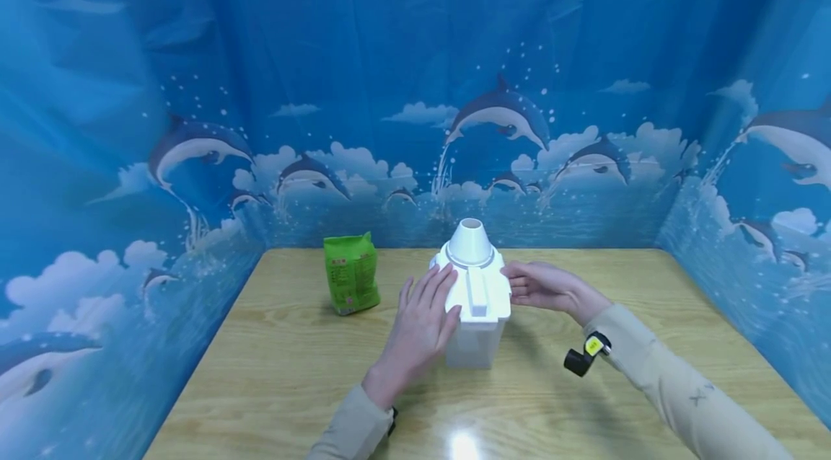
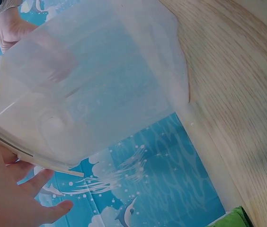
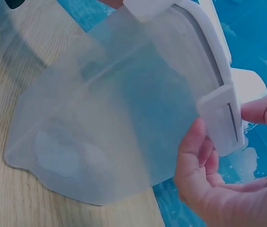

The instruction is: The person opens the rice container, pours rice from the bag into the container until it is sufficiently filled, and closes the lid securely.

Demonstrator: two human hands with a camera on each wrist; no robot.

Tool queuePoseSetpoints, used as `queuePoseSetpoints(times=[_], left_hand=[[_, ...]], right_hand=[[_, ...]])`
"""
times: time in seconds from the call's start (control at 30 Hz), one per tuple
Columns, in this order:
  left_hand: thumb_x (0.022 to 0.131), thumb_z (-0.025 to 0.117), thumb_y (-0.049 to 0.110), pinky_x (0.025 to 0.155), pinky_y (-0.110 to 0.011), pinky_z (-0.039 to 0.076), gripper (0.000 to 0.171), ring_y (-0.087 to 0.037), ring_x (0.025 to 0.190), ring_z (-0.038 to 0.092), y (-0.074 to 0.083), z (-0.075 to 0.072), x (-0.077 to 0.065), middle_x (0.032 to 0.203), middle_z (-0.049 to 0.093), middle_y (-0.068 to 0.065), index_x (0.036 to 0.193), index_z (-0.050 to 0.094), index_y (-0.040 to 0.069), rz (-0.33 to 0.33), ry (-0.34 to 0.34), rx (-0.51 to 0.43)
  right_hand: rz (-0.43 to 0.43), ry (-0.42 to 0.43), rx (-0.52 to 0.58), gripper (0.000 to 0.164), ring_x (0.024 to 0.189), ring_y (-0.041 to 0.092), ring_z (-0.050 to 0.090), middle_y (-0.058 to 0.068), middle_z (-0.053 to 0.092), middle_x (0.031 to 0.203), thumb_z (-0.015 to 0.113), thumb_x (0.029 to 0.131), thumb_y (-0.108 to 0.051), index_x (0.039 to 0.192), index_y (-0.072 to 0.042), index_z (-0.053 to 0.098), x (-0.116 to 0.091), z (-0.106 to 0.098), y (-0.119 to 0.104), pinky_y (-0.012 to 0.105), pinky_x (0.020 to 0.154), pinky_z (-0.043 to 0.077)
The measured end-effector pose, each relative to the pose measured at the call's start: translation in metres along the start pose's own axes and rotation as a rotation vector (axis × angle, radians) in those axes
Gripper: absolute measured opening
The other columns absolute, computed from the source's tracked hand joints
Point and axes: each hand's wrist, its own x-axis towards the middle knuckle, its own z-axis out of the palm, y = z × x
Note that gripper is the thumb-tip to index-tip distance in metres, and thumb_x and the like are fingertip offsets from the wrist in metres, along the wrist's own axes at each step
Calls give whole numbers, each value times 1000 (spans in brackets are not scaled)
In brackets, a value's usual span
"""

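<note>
A translucent plastic storage container stands upright on the table, with a white lid on its top. From the lid rises a white cone-shaped piece, open at its tip, and a raised handle runs toward me. My left hand lies on the lid's left edge, fingers extended and spread. At the right side, my right hand pinches a white side latch between thumb and fingers, as the right wrist view shows. The container walls look whitish and see-through in both wrist views.
A green printed bag stands on the wooden table to the left of the container. Blue curtains with dolphins enclose the table at the back and both sides. A small black camera sits on the right wrist.
</note>
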Motion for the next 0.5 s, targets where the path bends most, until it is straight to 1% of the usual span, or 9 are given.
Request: queuePoseSetpoints(times=[0.1, 0.2, 0.5], left_hand=[[109, 33, 39, 119, -61, 25, 55, -27, 149, 32, 0, 0, 0, 162, 35, -6, 155, 39, 9, -4, -5, 1], [109, 34, 39, 119, -61, 26, 55, -27, 149, 32, 0, 0, 0, 162, 36, -6, 155, 39, 9, -7, -5, 1], [109, 32, 39, 118, -62, 27, 55, -28, 149, 32, 1, 1, 0, 163, 35, -6, 154, 39, 9, -7, 5, -5]], right_hand=[[8, -21, 9, 25, 92, 15, 68, 4, 71, 96, 46, 106, -15, 95, -13, 68, 2, 0, 0, 29, 87, 58], [11, -39, 5, 25, 91, 14, 67, 3, 70, 94, 45, 104, -14, 93, -13, 67, 5, 0, 0, 29, 85, 57], [13, -87, 18, 26, 89, 12, 65, 2, 69, 94, 42, 103, -13, 93, -12, 65, 10, -1, 1, 27, 82, 56]])
